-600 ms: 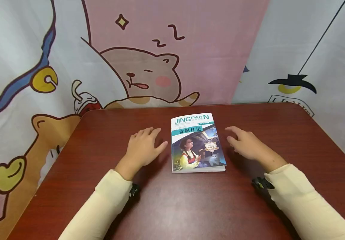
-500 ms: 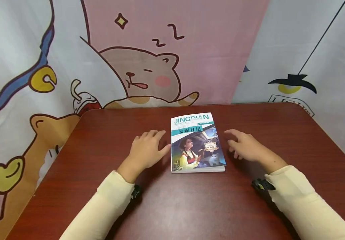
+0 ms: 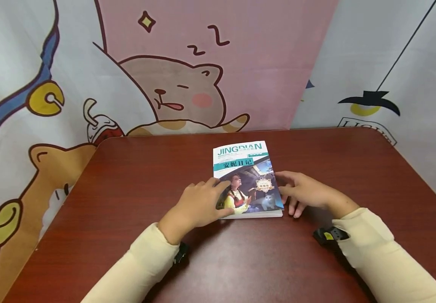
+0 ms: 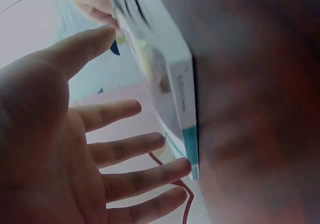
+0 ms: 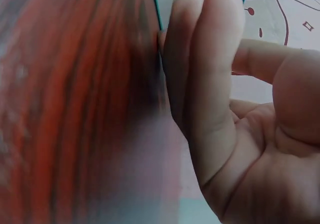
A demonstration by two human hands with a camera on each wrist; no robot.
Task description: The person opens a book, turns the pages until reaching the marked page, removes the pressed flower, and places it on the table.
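A paperback book (image 3: 240, 168) with a teal and white cover and a drawn figure lies face up on the table, its spine (image 4: 182, 91) facing left. Over its lower left corner hovers or rests my left hand (image 3: 201, 206), fingers spread; in the left wrist view the left hand (image 4: 100, 134) has nearly straight fingers and nothing in its palm. My right hand (image 3: 305, 191) is at the book's right edge, fingertips against or just beside it. In the right wrist view, the right hand (image 5: 240, 114) hides most of the book, and contact is hard to judge.
The reddish-brown wooden table (image 3: 145, 160) extends around the book on all sides. Behind it hangs a cloth (image 3: 271, 63) printed with cartoon animals. A dark wrist strap (image 3: 329, 235) shows below the right sleeve.
My left hand has moved right and toward me, from beside the book to over its lower left corner. The right hand has moved left to the book's edge. The book lies nearly still.
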